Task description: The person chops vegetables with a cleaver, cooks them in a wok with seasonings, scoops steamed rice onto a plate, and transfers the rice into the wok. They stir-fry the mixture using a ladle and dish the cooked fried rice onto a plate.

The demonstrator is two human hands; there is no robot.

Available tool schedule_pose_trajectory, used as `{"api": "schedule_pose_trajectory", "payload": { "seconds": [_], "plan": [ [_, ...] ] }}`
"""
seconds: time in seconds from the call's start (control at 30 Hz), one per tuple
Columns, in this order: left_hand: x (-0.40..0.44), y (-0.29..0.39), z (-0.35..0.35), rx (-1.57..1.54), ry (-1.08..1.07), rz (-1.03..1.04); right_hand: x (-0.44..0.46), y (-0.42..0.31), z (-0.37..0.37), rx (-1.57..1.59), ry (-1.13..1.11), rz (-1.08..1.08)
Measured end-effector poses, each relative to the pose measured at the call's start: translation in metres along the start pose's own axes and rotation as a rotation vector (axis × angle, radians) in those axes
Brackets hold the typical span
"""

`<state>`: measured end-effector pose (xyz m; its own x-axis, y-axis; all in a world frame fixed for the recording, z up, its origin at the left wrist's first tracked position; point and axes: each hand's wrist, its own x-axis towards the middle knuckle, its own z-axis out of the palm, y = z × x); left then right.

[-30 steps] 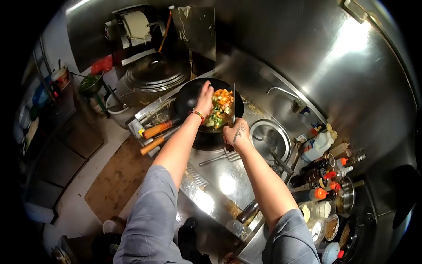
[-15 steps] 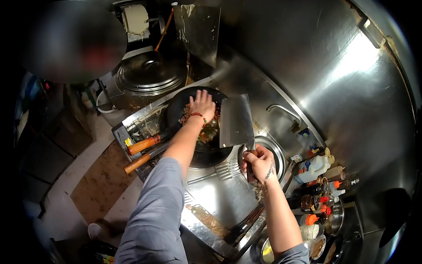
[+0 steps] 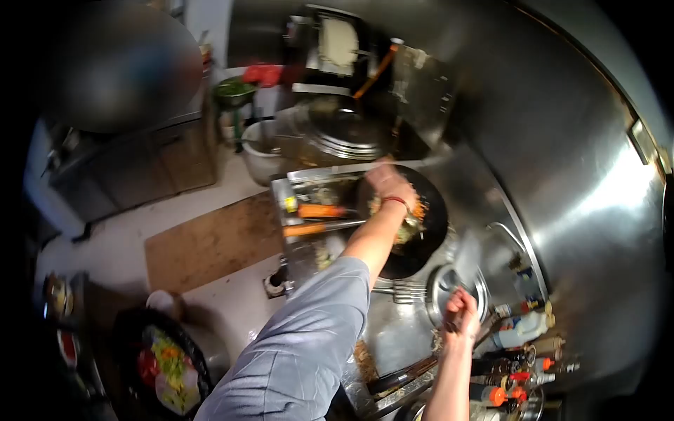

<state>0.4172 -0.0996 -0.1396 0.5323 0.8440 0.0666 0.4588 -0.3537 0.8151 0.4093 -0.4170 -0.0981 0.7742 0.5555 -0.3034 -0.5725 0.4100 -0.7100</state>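
My left hand (image 3: 392, 186), with a red bracelet at the wrist, is over the left side of the black wok (image 3: 430, 242). Its fingers are smeared by motion. Chopped food (image 3: 411, 228) in orange and pale green lies in the wok beneath it. My right hand (image 3: 460, 313) is closed beside the round metal basin (image 3: 437, 288). It grips the cleaver (image 3: 472, 263), whose broad blade is blurred and hard to make out against the steel. A slotted metal turner (image 3: 409, 291) lies on the steel counter between my hands.
Two wooden handles (image 3: 319, 211) stick out left of the wok. A lidded pot (image 3: 344, 130) stands behind it. Several sauce bottles (image 3: 502, 379) line the right side. A black-lined bin (image 3: 130, 351) with vegetable scraps stands on the floor at lower left.
The view has swung left, bringing the scrap bin into sight. My left hand's spread fingers are now blurred over the wok. The cleaver's blade, broad and clear before, is now faint.
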Motion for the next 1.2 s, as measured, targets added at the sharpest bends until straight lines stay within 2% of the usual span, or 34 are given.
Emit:
{"api": "schedule_pose_trajectory", "payload": {
  "seconds": [0.03,0.07,0.1,0.13,0.17,0.2,0.23,0.3,0.37,0.43,0.5,0.57,0.6,0.67,0.7,0.73,0.8,0.83,0.9,0.93,0.97,1.0,1.07,1.13,1.17,1.2],
  "plan": [
    [-0.022,-0.002,-0.017,0.246,0.18,0.396,-0.012,-0.001,-0.005,0.045,-0.003,-0.031],
    [-0.045,-0.004,-0.036,0.471,0.423,0.69,-0.033,-0.002,-0.001,0.083,-0.031,-0.08],
    [-0.078,-0.004,-0.044,0.07,0.441,0.729,-0.057,-0.002,0.004,0.127,-0.055,-0.125],
    [-0.114,-0.005,-0.054,-0.183,0.484,0.716,-0.082,0.001,0.006,0.163,-0.147,-0.124],
    [-0.164,-0.011,-0.079,-0.376,0.408,0.63,-0.109,0.004,0.007,0.2,-0.235,-0.118],
    [-0.222,-0.021,-0.105,-0.524,0.386,0.566,-0.144,0.011,0.021,0.225,-0.154,-0.099],
    [-0.281,-0.037,-0.127,-0.549,0.481,0.553,-0.175,0.02,0.028,0.281,-0.175,-0.016],
    [-0.411,-0.086,-0.16,-0.568,0.487,0.364,-0.226,0.043,0.019,0.264,-0.375,0.128],
    [-0.534,-0.137,-0.184,-0.512,0.544,0.153,-0.265,0.07,0.007,0.229,-0.638,0.314],
    [-0.659,-0.183,-0.222,-0.261,0.594,-0.062,-0.317,0.109,-0.001,0.078,-0.604,0.386],
    [-0.767,-0.248,-0.241,-0.072,0.755,-0.235,-0.353,0.143,-0.028,-0.347,-0.705,0.307],
    [-0.872,-0.25,-0.291,0.082,1.015,-0.465,-0.414,0.181,-0.044,-0.538,-0.779,0.37],
    [-0.918,-0.267,-0.308,-0.226,1.178,-0.527,-0.441,0.194,-0.051,-0.639,-0.798,0.432],
    [-1.001,-0.269,-0.346,-0.206,1.372,-0.638,-0.479,0.224,-0.073,-0.748,-0.895,0.617],
    [-1.036,-0.272,-0.358,-0.18,1.468,-0.693,-0.497,0.236,-0.086,-0.755,-0.959,0.752],
    [-1.064,-0.276,-0.366,-0.167,1.478,-0.708,-0.524,0.246,-0.089,-0.849,-1.024,0.83],
    [-1.114,-0.285,-0.387,-0.142,1.688,-0.766,-0.579,0.271,-0.092,-0.969,-1.131,1.001],
    [-1.137,-0.295,-0.398,-0.138,1.688,-0.776,-0.605,0.288,-0.094,-0.994,-1.174,1.094],
    [-1.176,-0.316,-0.421,-0.024,1.701,-0.8,-0.656,0.324,-0.091,-1.106,-1.39,1.056],
    [-1.193,-0.322,-0.44,0.124,1.613,-0.924,-0.682,0.345,-0.088,-1.1,-1.441,1.037],
    [-1.21,-0.343,-0.46,0.114,1.62,-0.914,-0.71,0.367,-0.082,-1.095,-1.492,1.013],
    [-1.229,-0.364,-0.484,0.253,1.589,-0.985,-0.739,0.389,-0.072,-1.084,-1.534,0.999],
    [-1.273,-0.437,-0.54,0.552,1.496,-1.063,-0.798,0.438,-0.047,-1.142,-1.58,0.865],
    [-1.297,-0.491,-0.6,0.652,1.41,-1.13,-0.861,0.495,-0.024,-1.205,-1.608,0.77],
    [-1.304,-0.516,-0.624,0.741,1.33,-1.205,-0.891,0.52,-0.016,-1.213,-1.525,0.774],
    [-1.308,-0.539,-0.644,0.686,1.279,-1.263,-0.917,0.547,-0.014,-1.177,-1.463,0.787]
  ]
}}
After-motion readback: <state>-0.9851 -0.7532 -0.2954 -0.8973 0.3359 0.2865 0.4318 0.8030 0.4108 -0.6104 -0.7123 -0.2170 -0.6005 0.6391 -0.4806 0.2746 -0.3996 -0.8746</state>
